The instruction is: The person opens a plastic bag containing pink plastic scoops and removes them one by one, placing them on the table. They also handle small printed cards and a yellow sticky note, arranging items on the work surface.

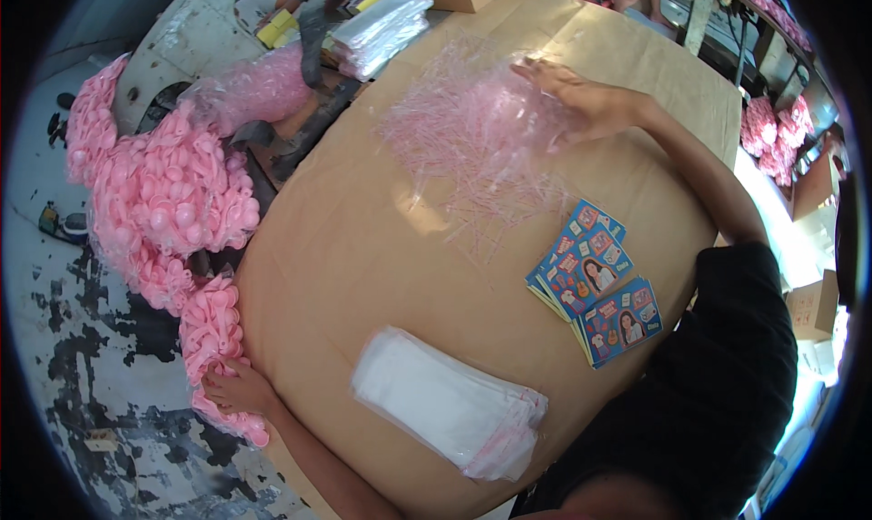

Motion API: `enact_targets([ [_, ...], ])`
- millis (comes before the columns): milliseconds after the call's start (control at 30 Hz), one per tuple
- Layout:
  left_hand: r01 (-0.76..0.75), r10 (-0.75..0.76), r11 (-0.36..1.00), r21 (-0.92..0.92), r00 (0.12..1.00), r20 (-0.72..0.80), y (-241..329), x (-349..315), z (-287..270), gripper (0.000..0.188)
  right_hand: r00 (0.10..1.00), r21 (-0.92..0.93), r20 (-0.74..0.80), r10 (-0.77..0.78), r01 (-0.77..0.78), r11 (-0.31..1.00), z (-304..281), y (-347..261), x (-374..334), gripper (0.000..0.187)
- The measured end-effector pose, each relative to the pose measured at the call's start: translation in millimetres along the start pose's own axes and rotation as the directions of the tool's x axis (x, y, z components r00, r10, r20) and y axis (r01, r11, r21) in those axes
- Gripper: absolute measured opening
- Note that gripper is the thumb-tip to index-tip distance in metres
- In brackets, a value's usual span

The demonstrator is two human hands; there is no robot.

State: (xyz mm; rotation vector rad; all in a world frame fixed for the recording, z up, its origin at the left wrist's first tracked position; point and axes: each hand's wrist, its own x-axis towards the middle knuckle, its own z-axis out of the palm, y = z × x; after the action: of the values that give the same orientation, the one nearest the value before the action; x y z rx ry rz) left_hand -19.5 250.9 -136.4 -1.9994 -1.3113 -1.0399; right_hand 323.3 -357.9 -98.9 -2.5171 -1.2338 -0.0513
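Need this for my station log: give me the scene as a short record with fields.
Surface: brown-covered table
Left hand: on the pink pieces along the table's left side
Right hand: at crumpled clear plastic, by a scatter of thin pink sticks
Near side: stacked clear sleeves
Right side: overlapping blue cards
Unclear: how firmly either hand grips

Brown table (313, 275): scattered thin pink sticks (431, 125), stacked blue cards (589, 264), stacked clear sleeves (440, 397).
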Motion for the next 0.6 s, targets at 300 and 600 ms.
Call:
enact_targets([
  [300,-0.013,0.013,1.0,-0.013,1.0,-0.004,-4.9,1.3,-0.4,0.045,0.937,0.25,-0.344,0.061,0.028,0.968,-47.6,-16.5,-17.2,0.065],
  [600,0.025,-0.025,1.0,0.014,0.999,0.031,2.8,1.9,-3.0,0.046,0.898,0.43,-0.316,0.306,-0.152,0.89,-51.7,-21.8,-24.9,0.051],
])
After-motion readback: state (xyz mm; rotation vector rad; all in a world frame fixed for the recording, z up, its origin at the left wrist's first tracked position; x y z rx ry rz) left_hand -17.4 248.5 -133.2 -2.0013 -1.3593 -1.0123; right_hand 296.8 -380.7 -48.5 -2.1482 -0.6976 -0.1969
